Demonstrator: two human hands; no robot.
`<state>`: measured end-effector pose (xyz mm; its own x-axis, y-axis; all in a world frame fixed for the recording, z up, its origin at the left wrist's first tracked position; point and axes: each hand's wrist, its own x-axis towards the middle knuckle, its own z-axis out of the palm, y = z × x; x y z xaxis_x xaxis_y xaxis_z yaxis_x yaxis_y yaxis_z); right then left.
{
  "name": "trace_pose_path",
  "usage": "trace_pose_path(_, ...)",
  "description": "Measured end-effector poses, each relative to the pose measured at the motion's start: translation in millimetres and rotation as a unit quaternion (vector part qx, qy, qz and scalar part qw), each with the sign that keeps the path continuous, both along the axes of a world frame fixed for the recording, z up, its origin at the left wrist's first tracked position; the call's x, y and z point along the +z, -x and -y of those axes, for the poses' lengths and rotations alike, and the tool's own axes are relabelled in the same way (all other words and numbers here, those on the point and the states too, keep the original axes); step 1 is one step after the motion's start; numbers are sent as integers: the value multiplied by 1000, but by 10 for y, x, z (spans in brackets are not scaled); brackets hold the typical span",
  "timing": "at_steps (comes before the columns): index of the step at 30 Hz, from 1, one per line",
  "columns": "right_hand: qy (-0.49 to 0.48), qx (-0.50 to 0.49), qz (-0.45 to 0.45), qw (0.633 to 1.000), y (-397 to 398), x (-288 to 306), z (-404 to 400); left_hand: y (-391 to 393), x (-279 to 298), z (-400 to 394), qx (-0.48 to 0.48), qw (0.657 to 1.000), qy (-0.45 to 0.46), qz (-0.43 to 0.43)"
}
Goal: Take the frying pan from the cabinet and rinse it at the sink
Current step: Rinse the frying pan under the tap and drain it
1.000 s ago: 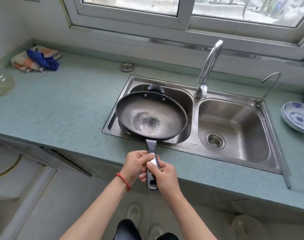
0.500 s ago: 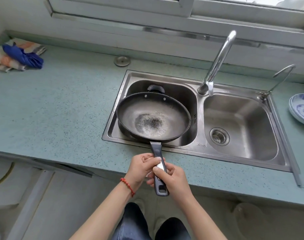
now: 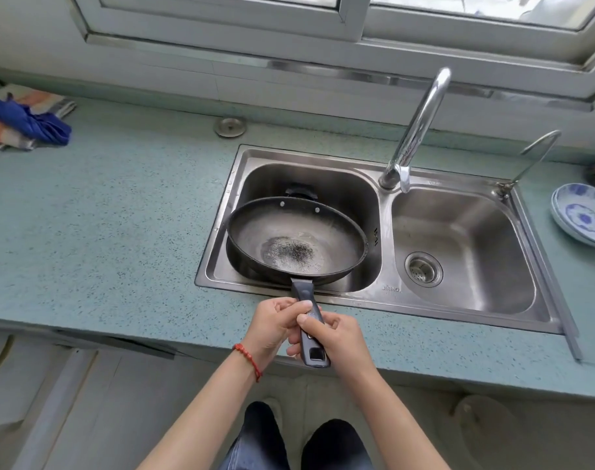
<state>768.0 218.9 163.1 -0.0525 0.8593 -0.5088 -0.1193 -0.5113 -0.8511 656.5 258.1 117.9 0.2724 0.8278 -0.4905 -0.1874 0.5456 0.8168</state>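
Note:
A dark frying pan (image 3: 296, 242) with a worn, speckled centre hangs over the left basin of the steel double sink (image 3: 387, 290). Its black handle reaches toward me across the counter edge. My left hand (image 3: 272, 325) and my right hand (image 3: 336, 337) both grip that handle, left ahead of right. The chrome tap (image 3: 418, 127) rises behind the divider between the basins, its spout pointing to the back right, with no water visible. A small black helper handle shows at the pan's far rim.
Blue-green counter (image 3: 119, 232) surrounds the sink. Folded cloths with a blue rag (image 3: 28, 120) lie at far left. A round metal cap (image 3: 230, 126) sits behind the sink. Blue-and-white dishes (image 3: 584, 215) are stacked at right. A thin second tap (image 3: 533, 157) stands at the right basin's corner.
The pan has sunk slightly lower over the left basin and both hands stay on the handle. My view has tilted down and nearer to the sink.

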Motion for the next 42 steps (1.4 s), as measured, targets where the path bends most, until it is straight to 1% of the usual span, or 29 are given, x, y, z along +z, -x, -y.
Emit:
trace_pose_path(2,7,-2,1,1000,-11,7,-23,0,-27,-21,-8,1000,1,-5)
trace_pose_path(5,12,-4,4,1000,-47,-7,-79,-20,-19,-56,-21,1000,11,9)
trace_pose_path(8,12,2,-6,1000,-87,-29,-129,-65,-6,-91,-16,1000,24,5)
trace_pose_path(11,10,15,6,1000,-133,-117,-200,-92,-10,-142,-10,999,38,-2)
trace_pose_path(17,-17,86,94,992,-322,-341,-259,-80,-65,-170,-10,999,46,-27)
trace_pose_path(20,-39,95,149,983,-564,-435,-373,-82,-44,-138,7,997,47,-55)
trace_pose_path(24,-45,31,167,985,-1070,-586,-790,-58,-22,-106,33,993,61,-98)
trace_pose_path(28,-56,-83,164,981,-1563,-650,-1373,-131,43,-60,50,990,49,-119)
trace_pose_path(30,-58,-138,163,975,-1727,-653,-1656,-158,80,-50,50,991,41,-118)
trace_pose_path(34,-47,-218,111,969,-1922,-673,-2205,-231,140,-53,78,991,45,-96)
trace_pose_path(37,-56,-251,84,963,-1950,-722,-2449,-232,148,-60,90,989,49,-104)
trace_pose_path(42,-103,-249,71,960,-1964,-828,-2537,-233,169,-58,84,988,51,-123)
